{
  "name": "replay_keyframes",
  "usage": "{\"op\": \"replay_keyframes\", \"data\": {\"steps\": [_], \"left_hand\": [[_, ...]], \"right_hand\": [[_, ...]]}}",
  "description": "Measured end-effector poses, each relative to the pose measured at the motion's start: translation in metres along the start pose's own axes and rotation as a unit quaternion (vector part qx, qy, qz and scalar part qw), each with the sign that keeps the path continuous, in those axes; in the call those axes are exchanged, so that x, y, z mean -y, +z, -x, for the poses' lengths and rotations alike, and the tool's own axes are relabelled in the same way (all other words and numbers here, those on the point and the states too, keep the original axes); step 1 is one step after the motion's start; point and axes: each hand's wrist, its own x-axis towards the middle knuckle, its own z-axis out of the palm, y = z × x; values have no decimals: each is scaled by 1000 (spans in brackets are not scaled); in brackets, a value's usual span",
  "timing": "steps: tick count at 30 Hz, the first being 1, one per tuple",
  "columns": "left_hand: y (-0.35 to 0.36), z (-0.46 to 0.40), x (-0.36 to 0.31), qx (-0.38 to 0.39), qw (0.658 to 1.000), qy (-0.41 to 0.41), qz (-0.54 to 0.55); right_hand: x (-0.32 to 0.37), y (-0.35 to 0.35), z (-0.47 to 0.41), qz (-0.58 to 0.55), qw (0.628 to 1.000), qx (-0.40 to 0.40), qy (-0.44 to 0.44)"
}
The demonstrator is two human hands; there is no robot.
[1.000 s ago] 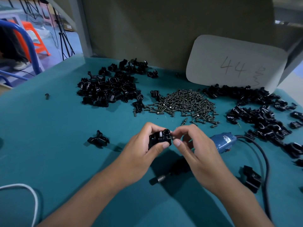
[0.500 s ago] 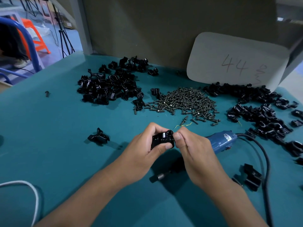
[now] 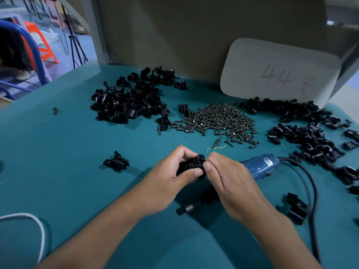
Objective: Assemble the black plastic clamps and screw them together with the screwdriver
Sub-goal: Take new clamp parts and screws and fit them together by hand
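My left hand (image 3: 171, 177) grips a black plastic clamp (image 3: 191, 165) above the teal table, thumb across its front. My right hand (image 3: 229, 181) pinches the clamp's right end with thumb and fingertips; what sits between those fingertips is hidden. The blue electric screwdriver (image 3: 258, 166) lies on the table under and behind my right hand, its metal tip (image 3: 189, 207) poking out below my wrists. A heap of dark screws (image 3: 217, 119) lies further back at the centre.
Piles of black clamp parts lie at back left (image 3: 132, 100) and along the right (image 3: 307, 131). Single clamp pieces sit at left (image 3: 116, 162) and lower right (image 3: 297, 208). The screwdriver's black cable (image 3: 312, 191) curves down the right. A white card (image 3: 279, 72) leans at the back; a white cable (image 3: 37, 230) lies lower left.
My right fingers have closed in tighter against the clamp's right end. The view has shifted slightly; both hands stay at the same spot above the table.
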Motion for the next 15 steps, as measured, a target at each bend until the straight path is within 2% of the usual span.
{"op": "replay_keyframes", "data": {"steps": [8, 15], "left_hand": [[-6, -2, -5, 40, 997, -50, 51], [-6, 2, -2, 10, 999, -41, -22]], "right_hand": [[-1, -5, -1, 12, 999, -32, -36], [0, -7, 1, 32, 999, -2, -8]]}}
